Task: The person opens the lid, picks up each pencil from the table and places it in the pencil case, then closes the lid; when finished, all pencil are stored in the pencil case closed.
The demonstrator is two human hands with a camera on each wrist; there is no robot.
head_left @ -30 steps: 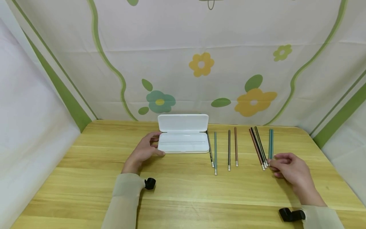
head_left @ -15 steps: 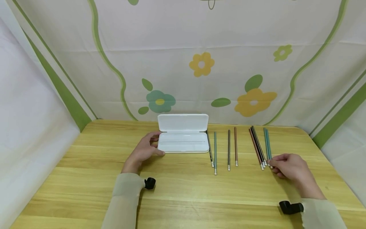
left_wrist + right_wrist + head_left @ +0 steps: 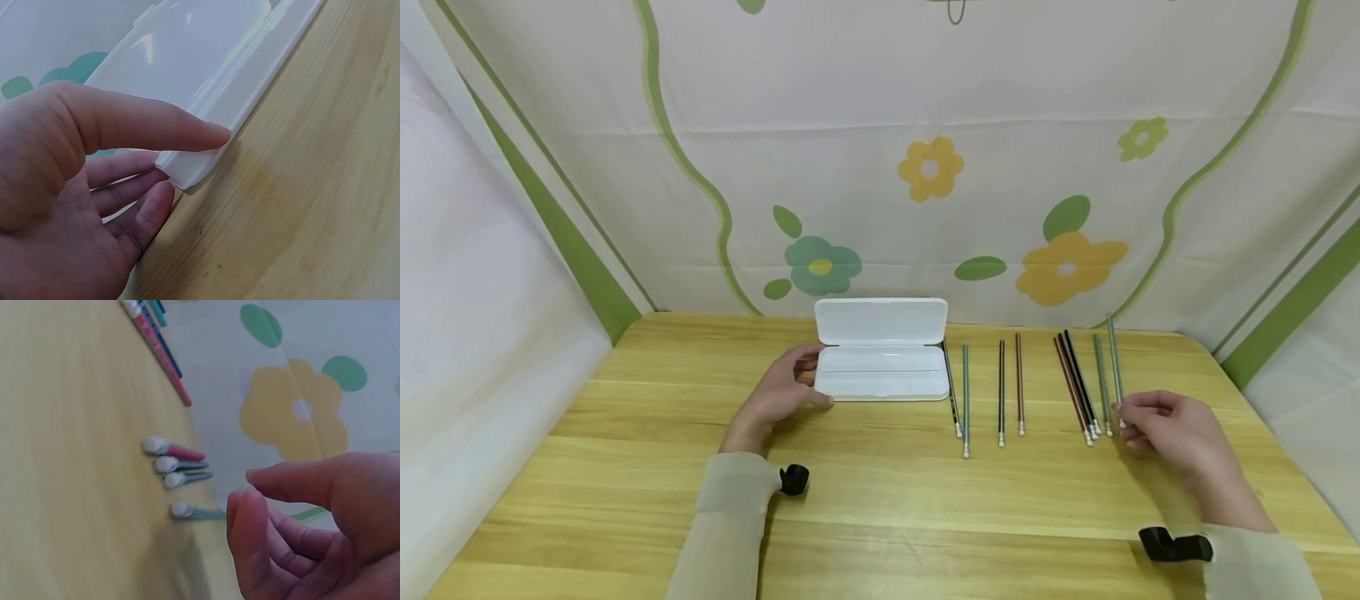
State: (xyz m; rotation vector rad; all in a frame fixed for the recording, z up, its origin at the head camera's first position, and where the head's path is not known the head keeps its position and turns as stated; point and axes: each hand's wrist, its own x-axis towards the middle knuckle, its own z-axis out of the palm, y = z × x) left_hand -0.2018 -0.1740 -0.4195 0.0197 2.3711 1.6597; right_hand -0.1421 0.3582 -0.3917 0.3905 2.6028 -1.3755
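A white pencil case (image 3: pixel 880 385) lies with its lid up at the back middle of the table. My left hand (image 3: pixel 781 390) holds the case's left end, thumb on the front edge and fingers round the side, as the left wrist view also shows. On the right, my right hand (image 3: pixel 1172 429) pinches a teal pencil (image 3: pixel 1115 358) near its eraser end, raised and tilted off the table. In the right wrist view the fingers mostly hide that pencil. Left of it lies another teal pencil (image 3: pixel 1102 383), next to a close group of red and black pencils (image 3: pixel 1075 383).
Between the case and that group lie a dark patterned pencil (image 3: pixel 953 392), a teal one (image 3: pixel 966 400), a black one (image 3: pixel 1002 392) and a red one (image 3: pixel 1019 383). A floral cloth (image 3: pixel 865 167) hangs behind the wooden table (image 3: pixel 925 517).
The right hand first slid two teal pencils left toward the group. Now it has lifted one of them and moved slightly right, leaving the other down. The left hand stays in place.
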